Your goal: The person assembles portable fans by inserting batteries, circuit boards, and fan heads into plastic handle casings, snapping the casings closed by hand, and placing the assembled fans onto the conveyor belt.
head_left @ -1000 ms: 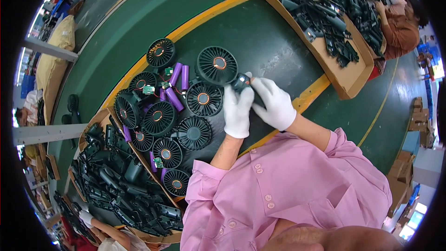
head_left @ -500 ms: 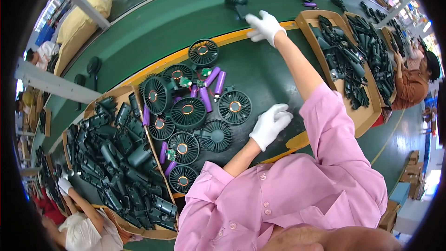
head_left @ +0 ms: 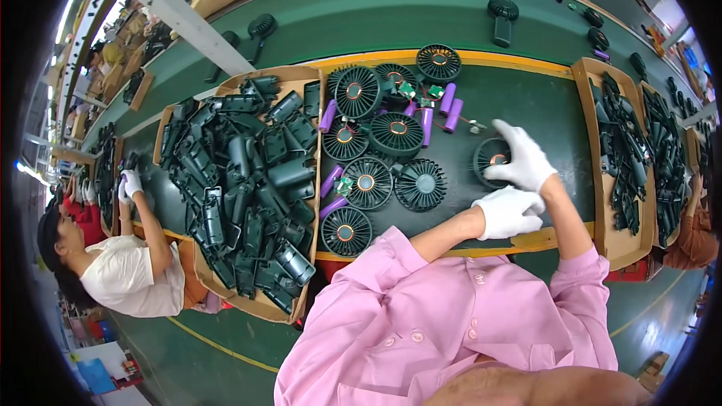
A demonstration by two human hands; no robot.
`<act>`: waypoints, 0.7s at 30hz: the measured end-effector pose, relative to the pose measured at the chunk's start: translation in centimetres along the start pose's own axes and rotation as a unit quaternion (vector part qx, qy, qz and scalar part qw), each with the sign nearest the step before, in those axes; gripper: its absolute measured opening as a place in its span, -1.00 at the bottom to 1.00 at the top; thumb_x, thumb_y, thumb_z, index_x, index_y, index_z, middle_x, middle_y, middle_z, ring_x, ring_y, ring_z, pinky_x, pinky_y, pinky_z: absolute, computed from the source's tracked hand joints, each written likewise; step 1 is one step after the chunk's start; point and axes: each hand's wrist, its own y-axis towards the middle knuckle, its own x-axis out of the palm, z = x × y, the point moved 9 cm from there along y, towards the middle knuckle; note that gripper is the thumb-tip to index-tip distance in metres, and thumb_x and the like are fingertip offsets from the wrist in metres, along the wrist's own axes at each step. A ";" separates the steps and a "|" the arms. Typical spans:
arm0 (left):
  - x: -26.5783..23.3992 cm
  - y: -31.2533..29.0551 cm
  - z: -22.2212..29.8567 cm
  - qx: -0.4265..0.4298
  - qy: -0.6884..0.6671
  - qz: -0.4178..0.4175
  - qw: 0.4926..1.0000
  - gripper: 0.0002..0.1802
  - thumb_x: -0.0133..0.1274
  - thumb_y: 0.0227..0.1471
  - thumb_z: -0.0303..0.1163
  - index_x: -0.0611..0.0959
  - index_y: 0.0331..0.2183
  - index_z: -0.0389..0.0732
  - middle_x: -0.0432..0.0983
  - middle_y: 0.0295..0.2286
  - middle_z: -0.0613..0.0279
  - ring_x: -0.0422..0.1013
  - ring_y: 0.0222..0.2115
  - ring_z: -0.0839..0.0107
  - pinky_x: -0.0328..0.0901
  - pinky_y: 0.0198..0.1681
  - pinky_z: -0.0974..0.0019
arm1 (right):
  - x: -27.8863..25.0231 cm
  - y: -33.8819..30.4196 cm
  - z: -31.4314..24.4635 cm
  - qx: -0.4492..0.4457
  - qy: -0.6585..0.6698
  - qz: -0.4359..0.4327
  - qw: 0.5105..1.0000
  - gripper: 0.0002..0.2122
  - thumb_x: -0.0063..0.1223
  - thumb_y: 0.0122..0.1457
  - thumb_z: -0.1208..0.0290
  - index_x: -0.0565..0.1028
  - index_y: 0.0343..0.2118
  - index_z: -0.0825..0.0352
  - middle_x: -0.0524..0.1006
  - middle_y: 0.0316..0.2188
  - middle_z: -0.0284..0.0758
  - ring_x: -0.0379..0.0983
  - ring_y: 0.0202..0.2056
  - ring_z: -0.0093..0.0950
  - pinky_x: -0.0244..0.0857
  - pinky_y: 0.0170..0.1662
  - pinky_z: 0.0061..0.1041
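Note:
My right hand [head_left: 528, 163], in a white glove, reaches around the right side of a round dark green fan head [head_left: 490, 156]; its thumb lies over the slotted face and its fingers are at the far edge. A thin wire with a small pale connector [head_left: 476, 128] lies beside that fan head. Just nearer to me, my left hand [head_left: 511, 213], also gloved, has loosely curled fingers slightly apart and shows nothing in them. Left of both hands are several fan heads [head_left: 396, 134] with copper-coloured rings, purple cylindrical batteries [head_left: 453, 115] and small green circuit boards [head_left: 407, 90].
Cardboard trays of dark green plastic housings flank the table: the left tray [head_left: 304, 286] and the right tray [head_left: 585, 75]. Beyond the yellow edge [head_left: 526, 62], a green conveyor belt [head_left: 323, 30] carries an assembled handheld fan [head_left: 502, 21]. A co-worker [head_left: 128, 278] sits at left.
My right hand has drawn back from the handheld fan on the belt to a fan head on the table. My left hand has come close beside it. The view has turned left.

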 end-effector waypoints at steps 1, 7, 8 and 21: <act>-1.4 -1.3 1.6 0.032 -0.033 0.042 0.998 -0.61 0.00 -0.06 -0.21 0.57 -0.21 -0.25 0.60 -0.43 0.07 0.53 -0.42 0.21 0.39 -0.30 0.27 | -1.0 -0.6 1.3 -0.010 -0.006 0.024 1.000 -0.18 0.30 -0.27 0.12 0.28 0.13 0.34 0.40 -0.10 -0.03 0.35 -0.03 -0.11 0.23 0.07 -0.33; -19.0 -12.1 8.6 0.042 0.339 0.452 0.824 -0.67 0.06 -0.07 -0.19 0.55 -0.28 -0.20 0.51 -0.42 0.01 0.47 -0.36 0.05 0.36 -0.30 0.09 | -7.1 -5.8 10.0 0.103 -0.054 0.154 0.981 -0.21 0.28 -0.17 0.17 0.24 0.16 0.40 0.40 -0.01 0.00 0.33 0.04 -0.13 0.21 0.09 -0.35; -22.5 -14.1 5.9 -0.124 0.373 0.478 0.786 -0.65 0.04 -0.06 -0.16 0.55 -0.27 -0.20 0.52 -0.41 -0.01 0.47 -0.33 0.04 0.35 -0.27 0.06 | -7.1 -6.4 10.6 0.133 -0.064 0.162 0.976 -0.19 0.28 -0.16 0.16 0.20 0.18 0.40 0.39 0.00 0.01 0.34 0.04 -0.13 0.21 0.09 -0.34; -29.7 -28.6 -8.9 -0.583 0.419 0.386 0.579 -0.59 -0.01 0.05 -0.08 0.64 -0.21 -0.18 0.56 -0.20 -0.02 0.48 -0.13 0.07 0.36 -0.08 0.11 | -5.4 -8.6 4.7 0.023 -0.003 0.232 0.972 -0.09 0.32 -0.24 0.48 0.07 0.26 0.27 0.33 0.01 -0.04 0.32 0.01 -0.12 0.23 0.06 -0.30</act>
